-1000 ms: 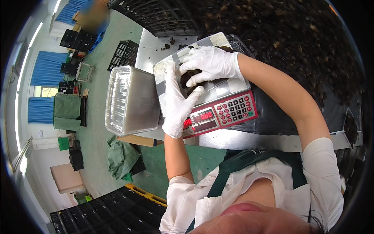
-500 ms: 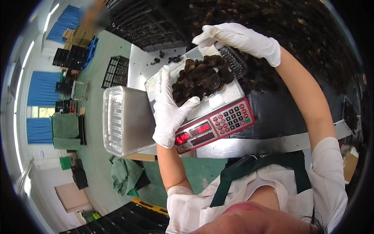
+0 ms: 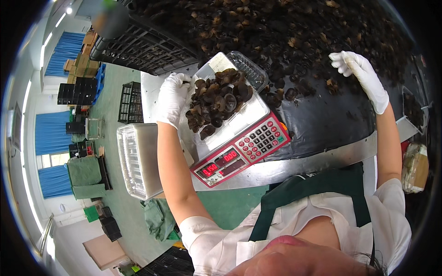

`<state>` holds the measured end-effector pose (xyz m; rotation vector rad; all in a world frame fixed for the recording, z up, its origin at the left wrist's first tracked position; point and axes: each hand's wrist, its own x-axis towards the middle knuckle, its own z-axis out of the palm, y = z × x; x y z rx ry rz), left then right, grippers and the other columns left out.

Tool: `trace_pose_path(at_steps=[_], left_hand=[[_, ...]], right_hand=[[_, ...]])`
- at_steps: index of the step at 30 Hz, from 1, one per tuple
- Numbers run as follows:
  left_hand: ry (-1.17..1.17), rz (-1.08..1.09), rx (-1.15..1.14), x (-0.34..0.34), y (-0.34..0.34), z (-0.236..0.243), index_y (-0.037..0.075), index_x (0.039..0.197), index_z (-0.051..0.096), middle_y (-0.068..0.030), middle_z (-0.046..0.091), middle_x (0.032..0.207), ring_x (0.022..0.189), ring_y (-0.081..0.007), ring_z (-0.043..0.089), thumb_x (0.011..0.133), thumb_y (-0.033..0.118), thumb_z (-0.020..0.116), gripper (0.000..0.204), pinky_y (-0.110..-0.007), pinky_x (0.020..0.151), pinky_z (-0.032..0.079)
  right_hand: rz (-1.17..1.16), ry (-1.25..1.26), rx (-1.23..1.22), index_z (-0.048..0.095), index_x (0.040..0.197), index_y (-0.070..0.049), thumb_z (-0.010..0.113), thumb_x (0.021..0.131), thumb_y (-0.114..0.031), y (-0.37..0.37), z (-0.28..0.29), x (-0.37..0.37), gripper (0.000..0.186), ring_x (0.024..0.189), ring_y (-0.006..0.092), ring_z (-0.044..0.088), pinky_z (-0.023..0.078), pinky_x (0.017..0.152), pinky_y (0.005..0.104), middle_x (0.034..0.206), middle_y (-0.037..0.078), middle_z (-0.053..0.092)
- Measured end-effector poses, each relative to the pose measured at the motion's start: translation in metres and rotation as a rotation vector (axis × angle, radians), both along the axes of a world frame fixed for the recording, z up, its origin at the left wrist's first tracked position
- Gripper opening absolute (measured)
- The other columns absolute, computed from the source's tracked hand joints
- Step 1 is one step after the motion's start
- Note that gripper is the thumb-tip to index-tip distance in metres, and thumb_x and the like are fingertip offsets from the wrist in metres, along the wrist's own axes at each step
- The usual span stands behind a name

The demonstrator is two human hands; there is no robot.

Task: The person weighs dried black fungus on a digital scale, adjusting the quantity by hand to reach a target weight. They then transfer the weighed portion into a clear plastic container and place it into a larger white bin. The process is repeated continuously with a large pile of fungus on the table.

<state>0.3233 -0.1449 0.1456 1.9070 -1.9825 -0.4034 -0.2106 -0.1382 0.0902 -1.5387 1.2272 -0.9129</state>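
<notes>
On the scale (image 3: 244,161) in my head view lies a heap of dark fungus (image 3: 218,103), spread over the pan. My left hand (image 3: 174,99) is just beside the pan's left edge, near the heap; its grip is drawn in, with a dark scrap (image 3: 186,82) at the fingertips, though I cannot tell whether it is pinched. My right hand (image 3: 361,78) is well apart from the scale, near the big pile (image 3: 276,37), its grip loose, fingers bent and a little apart. Past the pan sits a clear tray (image 3: 251,69). Left of the scale is a tray stack (image 3: 140,161); beyond my left hand, at the desk's (image 3: 150,94) far side, a black crate (image 3: 152,43).
</notes>
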Motion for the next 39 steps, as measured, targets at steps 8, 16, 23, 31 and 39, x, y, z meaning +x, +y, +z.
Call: trace_pose_path(at_steps=[8, 16, 23, 31, 39], left_hand=[[0.047, -0.302, -0.081, -0.075, 0.055, 0.041, 0.005, 0.144, 0.06, -0.0199, 0.066, 0.138, 0.128, -0.0345, 0.064, 0.1, 0.022, 0.072, 0.049, -0.041, 0.111, 0.047], [-0.154, -0.231, -0.164, -0.107, 0.059, -0.004, 0.002, 0.148, 0.056, -0.0237, 0.056, 0.147, 0.138, -0.0404, 0.052, 0.095, 0.03, 0.077, 0.064, -0.047, 0.119, 0.039], [-0.107, -0.304, -0.159, -0.108, 0.06, 0.004, 0.004, 0.16, 0.042, -0.0225, 0.054, 0.15, 0.138, -0.0387, 0.051, 0.094, 0.033, 0.078, 0.08, -0.046, 0.119, 0.038], [-0.081, -0.176, -0.513, -0.093, 0.092, 0.034, 0.001, 0.162, 0.035, -0.0238, 0.039, 0.164, 0.153, -0.0414, 0.035, 0.101, 0.047, 0.064, 0.082, -0.051, 0.126, 0.027], [0.214, 0.167, -0.57, -0.045, 0.134, 0.038, -0.003, 0.158, 0.039, -0.0201, 0.042, 0.162, 0.151, -0.0304, 0.038, 0.101, 0.011, 0.065, 0.064, -0.042, 0.126, 0.026]], right_hand=[[-0.099, -0.11, -0.036, 0.072, 0.13, -0.006, 0.052, 0.113, -0.032, 0.031, -0.025, -0.028, 0.037, 0.09, 0.0053, 0.061, 0.048, 0.08, 0.0209, 0.109, 0.0, 0.074], [-0.037, 0.352, -0.094, 0.073, 0.131, -0.013, 0.076, 0.096, -0.025, 0.038, -0.024, 0.044, 0.037, 0.106, 0.0166, 0.069, 0.055, 0.094, 0.0302, 0.117, 0.003, 0.073], [0.124, 0.873, -0.704, 0.05, 0.156, -0.027, 0.087, 0.072, -0.051, 0.016, -0.065, 0.111, 0.095, 0.094, 0.024, 0.063, 0.057, 0.073, 0.0392, 0.11, 0.004, 0.061], [0.249, 0.931, -0.549, 0.046, 0.159, -0.027, 0.087, 0.077, -0.046, -0.003, -0.042, 0.135, 0.093, 0.105, 0.0304, 0.068, 0.058, 0.087, 0.0448, 0.118, 0.01, 0.064], [0.288, 0.774, -0.329, 0.063, 0.138, -0.023, 0.08, 0.083, -0.013, -0.049, -0.055, 0.17, 0.058, 0.112, 0.0318, 0.068, 0.056, 0.093, 0.043, 0.122, 0.009, 0.064]])
